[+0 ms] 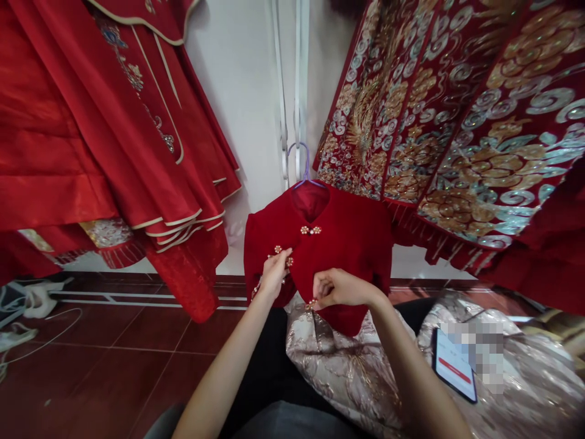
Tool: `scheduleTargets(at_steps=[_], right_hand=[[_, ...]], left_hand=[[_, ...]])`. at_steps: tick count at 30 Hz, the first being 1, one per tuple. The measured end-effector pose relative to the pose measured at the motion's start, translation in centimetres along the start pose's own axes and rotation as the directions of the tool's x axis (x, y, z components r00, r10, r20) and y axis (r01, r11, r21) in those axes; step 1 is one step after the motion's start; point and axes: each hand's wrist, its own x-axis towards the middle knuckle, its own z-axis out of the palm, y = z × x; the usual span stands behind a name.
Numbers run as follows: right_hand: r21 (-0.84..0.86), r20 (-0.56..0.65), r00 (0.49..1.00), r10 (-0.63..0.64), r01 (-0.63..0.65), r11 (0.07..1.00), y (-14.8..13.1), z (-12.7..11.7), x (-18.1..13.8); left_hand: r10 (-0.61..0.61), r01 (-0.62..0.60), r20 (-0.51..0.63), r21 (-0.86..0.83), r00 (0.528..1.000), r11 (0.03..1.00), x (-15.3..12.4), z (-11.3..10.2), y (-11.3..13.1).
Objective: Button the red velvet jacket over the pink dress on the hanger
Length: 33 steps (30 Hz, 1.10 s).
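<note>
A red velvet jacket [351,225] hangs in front of me on a purple hanger [305,167]. At its neck a pearl-and-gold flower clasp [311,230] is fastened; below it the front panels part. My left hand [274,274] is closed on the edge of the left panel, among several small flower clasps. Lower on the opposite panel, my right hand [342,288] pinches that panel's edge at another flower clasp [311,304]. The fingertips partly hide both clasps.
Red gowns [150,140] hang at left, an embroidered red skirt [439,128] at right. Shiny patterned fabric [347,366] lies across my lap, with a phone [454,366] on it. White metal bars [150,299] run along the tiled floor; white shoes [41,299] stand far left.
</note>
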Motion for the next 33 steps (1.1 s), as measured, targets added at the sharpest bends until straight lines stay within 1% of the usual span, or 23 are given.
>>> scheduleTargets(at_steps=[1,2,3,4,5,6,7,9,11,12,14,16,18,21,22,24,26,28,29,30,31,32,33], right_hand=[[0.001,0.023,1.000,0.009,-0.009,1.000,0.0,-0.2,-0.2],[0.005,0.045,0.999,0.019,-0.019,1.000,0.0,-0.4,-0.5],[0.009,0.064,0.998,0.027,-0.027,1.000,0.0,-0.6,-0.8],[0.011,0.079,0.996,0.031,-0.032,0.999,-0.1,-0.8,-1.0],[0.011,0.090,0.995,0.032,-0.034,0.999,-0.1,-1.0,-1.3],[0.007,0.099,0.995,0.032,-0.033,0.999,-0.1,-1.2,-1.5],[0.003,0.107,0.994,0.035,-0.035,0.999,-0.2,-1.5,-1.8],[-0.004,0.112,0.993,0.046,-0.046,0.999,-0.3,-1.9,-2.2],[-0.012,0.097,0.994,0.050,-0.049,0.999,-0.5,-2.2,-2.5],[-0.017,0.086,0.995,0.047,-0.045,0.999,-0.5,-2.4,-2.7],[-0.026,0.061,0.997,0.039,-0.037,0.999,-0.6,-2.7,-3.0],[-0.025,0.040,0.998,0.042,-0.041,0.999,-0.6,-2.9,-3.3],[-0.019,0.029,0.998,0.049,-0.048,0.999,-0.6,-3.1,-3.6],[0.002,0.014,0.999,0.045,-0.045,0.999,-0.9,-3.4,-3.9],[0.010,-0.021,0.999,0.028,-0.028,1.000,-1.0,-3.5,-3.9],[0.012,-0.147,0.989,-0.026,0.028,1.000,-1.1,-3.6,-3.9],[-0.011,-0.292,0.952,-0.090,0.091,0.996,-1.2,-3.8,-3.7],[-0.046,-0.423,0.893,-0.154,0.148,0.988,-1.3,-3.8,-3.3],[-0.067,-0.502,0.844,-0.190,0.182,0.981,-1.5,-3.8,-2.9],[-0.090,-0.584,0.778,-0.229,0.218,0.972,-1.8,-3.8,-2.4],[-0.114,-0.661,0.700,-0.269,0.261,0.959,-2.3,-3.7,-1.6],[-0.134,-0.722,0.621,-0.305,0.308,0.942,-2.9,-3.6,-0.6],[-0.148,-0.759,0.559,-0.335,0.353,0.924,-3.6,-3.4,0.6]], left_hand=[[0.059,-0.062,0.044,0.069,0.997,0.996,0.2,0.5,0.5],[0.149,-0.161,0.094,0.139,0.984,0.977,0.4,1.0,1.1],[0.258,-0.284,0.145,0.206,0.955,0.936,0.7,1.5,1.7],[0.365,-0.410,0.201,0.276,0.909,0.869,0.9,2.0,2.4],[0.451,-0.520,0.262,0.353,0.853,0.778,1.2,2.4,3.1],[0.508,-0.601,0.322,0.439,0.799,0.668,1.5,2.8,3.8],[0.535,-0.652,0.381,0.531,0.755,0.542,1.8,3.1,4.5],[0.517,-0.683,0.496,0.677,0.698,0.273,2.2,3.4,5.6],[0.448,-0.682,0.594,0.730,0.669,0.051,2.6,3.5,6.5],[0.413,-0.682,0.630,0.731,0.657,-0.031,2.8,3.6,6.8],[0.363,-0.687,0.687,0.710,0.629,-0.154,3.2,3.7,7.2],[0.335,-0.694,0.728,0.680,0.598,-0.238,3.7,3.9,7.5],[0.318,-0.715,0.762,0.643,0.564,-0.275,4.2,4.1,7.7],[0.323,-0.783,0.811,0.571,0.488,-0.248,4.5,4.2,8.2],[0.327,-0.810,0.828,0.537,0.455,-0.236,4.5,4.2,8.4],[0.327,-0.854,0.864,0.466,0.383,-0.231,4.4,3.9,8.7],[0.316,-0.876,0.892,0.409,0.324,-0.255,4.3,3.6,8.8],[0.311,-0.871,0.904,0.386,0.293,-0.302,4.3,3.4,8.8],[0.310,-0.862,0.907,0.385,0.286,-0.330,4.3,3.4,8.7],[0.310,-0.849,0.907,0.389,0.285,-0.358,4.4,3.5,8.6],[0.304,-0.837,0.908,0.392,0.287,-0.382,4.5,3.6,8.5],[0.293,-0.824,0.909,0.398,0.296,-0.402,4.6,3.7,8.3],[0.276,-0.810,0.907,0.411,0.318,-0.419,4.7,3.9,8.1]])
